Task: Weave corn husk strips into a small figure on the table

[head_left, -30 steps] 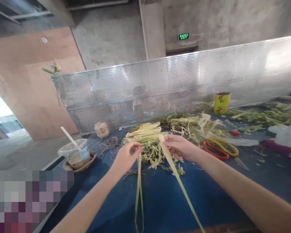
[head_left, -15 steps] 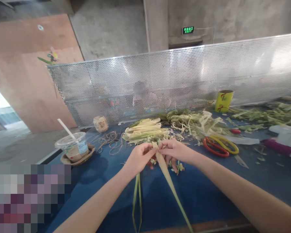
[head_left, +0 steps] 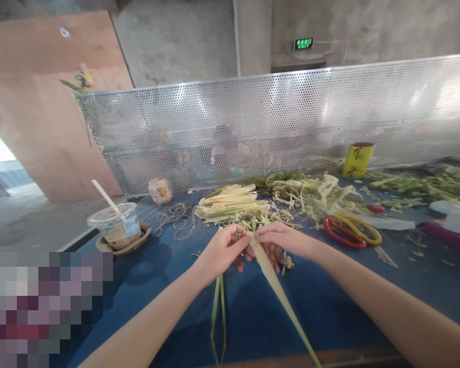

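Over the blue table, my left hand (head_left: 223,250) and my right hand (head_left: 285,240) meet, their fingers pinching the wide top of a long pale green leaf (head_left: 275,283). The leaf narrows to a thin tail that slants down to the front edge. Thin green strips (head_left: 217,312) hang below my left hand; what holds them is hidden behind the fingers. Just beyond my hands lie a bundle of pale yellow-green leaves (head_left: 230,202) and some small frilly trimmings (head_left: 249,220). A small green scrap (head_left: 288,261) shows beside my right fingers.
Red-and-yellow-handled scissors (head_left: 345,232) lie at right, near a purple object (head_left: 446,237). Leafy scraps (head_left: 314,194) and a yellow roll (head_left: 358,161) sit behind. Left are tangled twine (head_left: 174,217) and a lidded cup with straw (head_left: 118,230). A perforated metal screen (head_left: 199,138) backs the table.
The view has shifted slightly. Both hands still pinch the leaf's top, and its tail now slants a little further right. My right fingers are drawn in closer around the leaf.
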